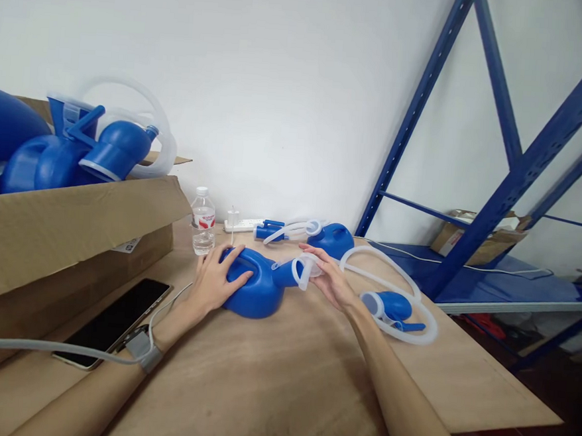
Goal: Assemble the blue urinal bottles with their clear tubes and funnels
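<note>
Blue plastic makes up the jug (260, 299), which lies on the wooden table (269, 382) between the two hands, its neck towards the right. The left hand (214, 278) lies over its back and handle, thumb and forefinger spread well apart, both touching the jug; whether they grip or only press, I cannot tell. The right hand (331, 277) has its fingers and thumb closed on a translucent lid (310, 266) at the jug's mouth; the thumb is largely hidden, and I cannot tell whether the lid is seated.

Just beyond the right hand lies a second jug (338, 241); to its right, a pale hose (426, 314) loops around a blue cup (395, 305). Left of the left hand stand a water bottle (203, 225) and, nearer, a black phone (114, 322) lying flat beside the carton (81, 220).
</note>
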Demonstrator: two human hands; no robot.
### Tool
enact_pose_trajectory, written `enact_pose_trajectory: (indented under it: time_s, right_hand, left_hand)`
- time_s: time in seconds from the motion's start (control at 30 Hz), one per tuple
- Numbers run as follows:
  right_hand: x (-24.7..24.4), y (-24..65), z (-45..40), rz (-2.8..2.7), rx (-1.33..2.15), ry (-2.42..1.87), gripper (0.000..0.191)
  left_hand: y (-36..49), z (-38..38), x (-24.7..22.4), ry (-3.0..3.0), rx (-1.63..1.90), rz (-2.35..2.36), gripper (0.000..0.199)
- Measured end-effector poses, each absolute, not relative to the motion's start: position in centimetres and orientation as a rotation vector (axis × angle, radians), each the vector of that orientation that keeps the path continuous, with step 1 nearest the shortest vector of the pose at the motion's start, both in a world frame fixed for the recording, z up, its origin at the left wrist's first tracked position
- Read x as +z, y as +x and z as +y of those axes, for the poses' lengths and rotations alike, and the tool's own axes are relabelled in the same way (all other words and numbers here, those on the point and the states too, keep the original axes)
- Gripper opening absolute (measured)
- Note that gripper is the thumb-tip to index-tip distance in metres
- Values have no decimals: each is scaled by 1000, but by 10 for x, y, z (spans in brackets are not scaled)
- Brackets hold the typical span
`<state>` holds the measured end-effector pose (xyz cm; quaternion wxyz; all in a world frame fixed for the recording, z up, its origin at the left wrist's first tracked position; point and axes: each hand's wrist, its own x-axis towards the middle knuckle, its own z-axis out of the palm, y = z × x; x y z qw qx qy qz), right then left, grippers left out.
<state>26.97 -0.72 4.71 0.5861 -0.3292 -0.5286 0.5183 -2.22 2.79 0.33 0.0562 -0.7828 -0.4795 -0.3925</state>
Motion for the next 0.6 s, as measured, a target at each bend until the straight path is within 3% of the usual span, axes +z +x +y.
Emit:
enact_pose_trajectory:
  time_s: [0.2,0.43,0.6]
  right_hand:
    - [45,274,2,-1253,956,-657,36]
    - [52,267,-9,-1560,196,-738,23]
    - [51,264,-7,-1536,143,-755,19]
  left_hand:
    - [-19,26,4,-2351,-1137,-1515,58]
    - [-16,25,4,-2336,-1112,-1544,57]
    - [-15,23,5,-2333,-1100,-1544,58]
